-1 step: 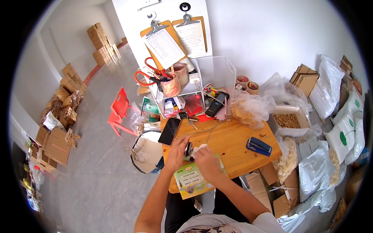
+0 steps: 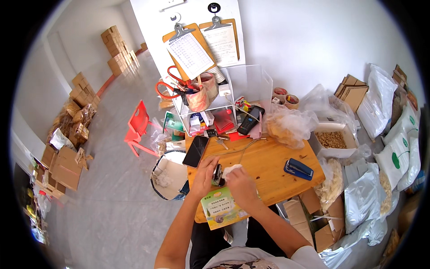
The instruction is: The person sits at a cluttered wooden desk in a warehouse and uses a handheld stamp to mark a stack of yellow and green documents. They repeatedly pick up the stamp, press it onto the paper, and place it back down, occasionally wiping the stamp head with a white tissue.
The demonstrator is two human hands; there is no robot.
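My left hand [image 2: 205,177] is closed around the side of a small black and silver device [image 2: 217,174], whose kind I cannot make out. Just to its right, my right hand [image 2: 242,184] pinches a crumpled white tissue [image 2: 231,170]. The tissue is beside the device; whether they touch is unclear. Under both wrists lies a yellow and green printed packet [image 2: 220,210], flat at the near edge of the wooden table [image 2: 273,188]. A black smartphone [image 2: 195,151] rests beyond my left hand. Off to the right sits a dark blue stapler [image 2: 298,169].
A clear organizer [image 2: 249,76] stands at the table's back, with orange-handled scissors [image 2: 166,89] in a cup. A black handset [image 2: 251,120], keys [image 2: 221,142] and a cable lie before it. Left of the table is a lined bin [image 2: 172,190]; bags and cartons [image 2: 304,215] crowd the right.
My right hand has shifted slightly, and more of the white tissue now shows above its fingers. My left hand and the device stay in place.
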